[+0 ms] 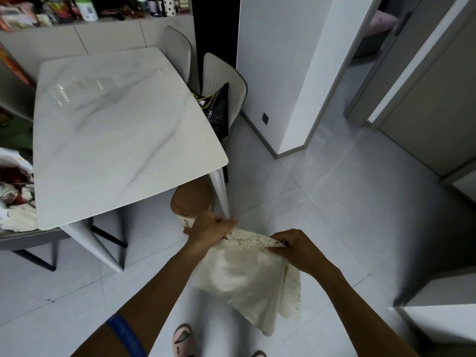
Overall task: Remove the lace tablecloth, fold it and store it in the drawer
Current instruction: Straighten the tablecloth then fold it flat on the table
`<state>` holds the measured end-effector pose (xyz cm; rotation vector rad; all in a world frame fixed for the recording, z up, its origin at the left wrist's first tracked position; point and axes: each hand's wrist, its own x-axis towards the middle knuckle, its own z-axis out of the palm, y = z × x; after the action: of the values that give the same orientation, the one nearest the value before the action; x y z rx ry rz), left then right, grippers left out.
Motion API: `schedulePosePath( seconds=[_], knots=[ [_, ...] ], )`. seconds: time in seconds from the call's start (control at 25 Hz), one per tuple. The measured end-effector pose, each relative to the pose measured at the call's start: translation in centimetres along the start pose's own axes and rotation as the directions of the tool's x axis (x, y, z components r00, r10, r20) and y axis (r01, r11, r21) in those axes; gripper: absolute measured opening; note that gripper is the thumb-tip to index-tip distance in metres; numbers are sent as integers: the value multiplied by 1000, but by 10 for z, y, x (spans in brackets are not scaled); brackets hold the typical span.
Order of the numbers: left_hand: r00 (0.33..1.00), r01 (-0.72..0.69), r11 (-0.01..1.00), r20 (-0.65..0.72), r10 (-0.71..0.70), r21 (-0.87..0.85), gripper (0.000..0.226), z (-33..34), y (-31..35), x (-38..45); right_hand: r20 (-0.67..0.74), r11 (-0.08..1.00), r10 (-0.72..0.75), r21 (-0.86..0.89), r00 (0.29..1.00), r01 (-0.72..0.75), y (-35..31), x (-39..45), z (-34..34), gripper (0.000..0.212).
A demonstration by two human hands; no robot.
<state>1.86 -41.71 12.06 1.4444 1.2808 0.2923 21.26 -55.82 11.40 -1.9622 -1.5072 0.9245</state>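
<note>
The cream lace tablecloth [247,276] hangs folded in the air in front of me, its lace edge drooping toward the floor. My left hand [210,229] grips its upper left corner. My right hand [293,247] pinches the upper right edge, fingers curled round the lace. The white marble table [116,135] stands bare at the left. No drawer shows in this view.
A brown lidded bin [192,202] sits under the table's near corner. Chairs [226,81] stand at the far side, one holding a black bag [217,109]. Piled cloth [15,191] lies on a chair at the left. Doorways and a white cabinet [443,320] are at the right.
</note>
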Motion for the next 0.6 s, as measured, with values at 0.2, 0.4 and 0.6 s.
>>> schedulePosePath(
  seconds=[0.2,0.4,0.6],
  knots=[
    [996,-59,957,-51,77,286,53,1,-2,2,-6,1000,-6,14,1000,6,3,0,0,8],
    [975,18,1000,222,-20,9,31,-8,-4,-2,-35,1000,11,3,999,-10,7,-5,-4,12],
    [1000,9,935,6,-7,-354,27,2,0,-11,-97,1000,-9,20,995,11,3,-13,-8,53]
  ],
)
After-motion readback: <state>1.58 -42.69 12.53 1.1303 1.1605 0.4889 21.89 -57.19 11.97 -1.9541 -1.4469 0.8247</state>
